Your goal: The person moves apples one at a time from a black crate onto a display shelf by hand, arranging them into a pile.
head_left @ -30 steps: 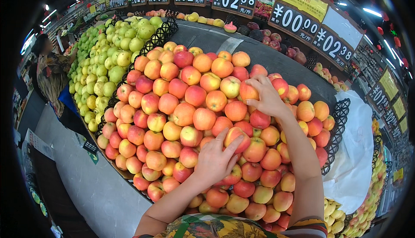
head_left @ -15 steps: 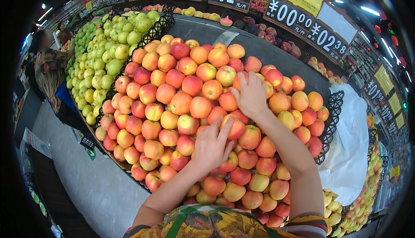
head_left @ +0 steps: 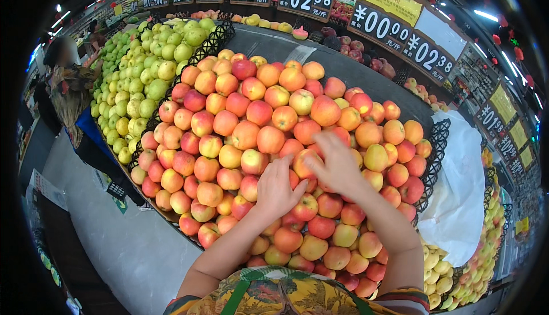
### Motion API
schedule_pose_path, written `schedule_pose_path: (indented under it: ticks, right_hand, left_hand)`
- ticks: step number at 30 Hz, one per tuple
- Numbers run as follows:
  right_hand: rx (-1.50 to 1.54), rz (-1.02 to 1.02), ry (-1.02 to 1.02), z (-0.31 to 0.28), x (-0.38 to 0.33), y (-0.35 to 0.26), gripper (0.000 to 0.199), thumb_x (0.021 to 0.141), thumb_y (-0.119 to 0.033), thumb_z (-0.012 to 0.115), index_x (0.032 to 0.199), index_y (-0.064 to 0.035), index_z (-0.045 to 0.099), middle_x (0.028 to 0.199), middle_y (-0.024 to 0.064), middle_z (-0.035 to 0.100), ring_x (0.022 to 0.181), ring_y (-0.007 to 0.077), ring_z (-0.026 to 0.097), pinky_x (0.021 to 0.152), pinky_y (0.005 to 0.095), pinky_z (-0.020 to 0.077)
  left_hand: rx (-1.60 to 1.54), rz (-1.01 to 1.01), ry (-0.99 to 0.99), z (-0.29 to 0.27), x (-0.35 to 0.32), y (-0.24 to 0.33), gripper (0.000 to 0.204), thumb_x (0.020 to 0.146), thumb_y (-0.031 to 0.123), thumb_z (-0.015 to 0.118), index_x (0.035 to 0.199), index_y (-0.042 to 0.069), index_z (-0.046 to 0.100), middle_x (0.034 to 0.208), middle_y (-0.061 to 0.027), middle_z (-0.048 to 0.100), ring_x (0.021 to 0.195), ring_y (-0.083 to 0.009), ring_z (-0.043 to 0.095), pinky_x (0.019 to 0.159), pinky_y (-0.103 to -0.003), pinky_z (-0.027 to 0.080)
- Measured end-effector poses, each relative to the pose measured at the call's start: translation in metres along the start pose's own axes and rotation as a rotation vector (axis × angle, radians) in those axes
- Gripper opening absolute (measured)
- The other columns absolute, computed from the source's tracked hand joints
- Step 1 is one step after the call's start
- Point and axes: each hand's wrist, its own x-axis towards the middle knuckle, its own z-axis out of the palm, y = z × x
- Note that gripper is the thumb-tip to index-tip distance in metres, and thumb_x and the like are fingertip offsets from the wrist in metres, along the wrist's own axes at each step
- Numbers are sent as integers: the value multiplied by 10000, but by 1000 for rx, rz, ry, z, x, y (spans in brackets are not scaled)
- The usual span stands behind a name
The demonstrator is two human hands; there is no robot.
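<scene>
Red-orange apples point(head_left: 269, 138) lie heaped under both hands: the left hand point(head_left: 278, 188) rests flat and open on them, the right hand point(head_left: 337, 165) (blurred) seems spread over one apple point(head_left: 303, 163) between the two. Left of them, beyond a black divider point(head_left: 214, 40), sit green apples point(head_left: 143, 86).

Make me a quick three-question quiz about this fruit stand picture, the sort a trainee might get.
1. True or false: both hands rest on the pile of red-orange apples.
2. Which fruit fills the bin to the left of that pile? A) green apples B) bananas C) oranges
3. What separates the two bins?

Key
1. True. The left hand and the right hand lie side by side on apples near the middle of the pile, fingers spread; whether either has closed on one apple cannot be told.
2. A, the green apples.
3. A black lattice divider.
</scene>
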Motion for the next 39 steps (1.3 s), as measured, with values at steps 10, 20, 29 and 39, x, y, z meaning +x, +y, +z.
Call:
schedule_pose_path:
  ticks: [10,20,29,39]
  right_hand:
    - [196,102,149,-9,19,-2,632,795,-277,817,1289,25,565,1251,221,608,1156,401,563,1008,471,469]
    - [-97,212,316,2,138,129,433,909,-261,678,1254,-5,625,1309,205,600,1205,426,555,1054,477,449]
    - [-11,17,259,7,153,135,366,958,-231,641,1254,-16,641,1334,203,595,1240,409,559,1066,440,450]
    - [147,-497,-209,-4,53,-32,417,786,-134,777,1171,-78,626,1445,158,470,1253,377,543,1023,471,478]
  left_hand:
    - [-92,57,1,-10,-2,-5,541,771,163,774,1214,-15,518,1143,-240,572,1048,-434,565,912,-498,489]
    - [-100,113,9,-9,1,-3,418,767,148,800,1081,24,554,1069,-187,578,968,-393,570,846,-466,496]
    - [-616,-299,95,-14,1,-20,339,855,186,776,1089,34,584,1062,-105,616,995,-265,612,869,-384,517]
    - [-1849,-600,199,-8,45,-16,590,1092,517,357,1451,56,437,1448,-149,502,1347,-306,504,1138,-483,415]
